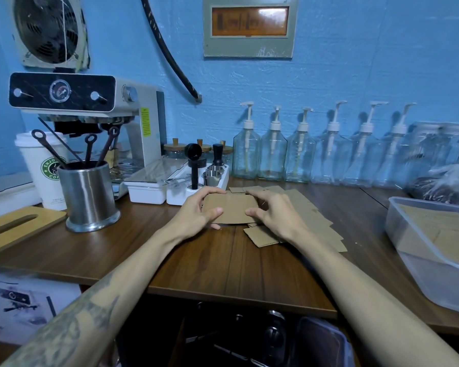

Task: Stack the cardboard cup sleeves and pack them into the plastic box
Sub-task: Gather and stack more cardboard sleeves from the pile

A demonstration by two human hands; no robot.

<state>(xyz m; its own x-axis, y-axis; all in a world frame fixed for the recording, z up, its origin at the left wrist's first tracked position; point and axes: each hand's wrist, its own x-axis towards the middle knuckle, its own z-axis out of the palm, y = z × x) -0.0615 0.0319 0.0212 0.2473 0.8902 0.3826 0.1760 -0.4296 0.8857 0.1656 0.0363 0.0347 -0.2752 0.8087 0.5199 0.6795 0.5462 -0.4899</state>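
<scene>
The wooden table (223, 260) has its near edge running just below the forearms, and a bare stretch of tabletop lies between that edge and the work. On the left, a steel utensil cup (89, 197) and a wooden board (19, 226) stand near the left forearm; behind the hands a white tray of coffee tools (196, 186) sits close, and a row of pump bottles (316, 154) lines the blue wall. The plastic box (435, 250) sits at the right edge of the table, well apart from the hands, with cardboard already inside it. Loose cardboard cup sleeves (308, 218) lie flat and overlapping on the table, under and to the right of the right wrist. The left hand (196, 210) and right hand (276, 213) hold a small stack of sleeves (231, 209) between them, just above the tabletop. Each hand pinches one end: fingers curled over the far edge, thumb pressed on the near face, the two thumbs pointing toward each other but apart.
</scene>
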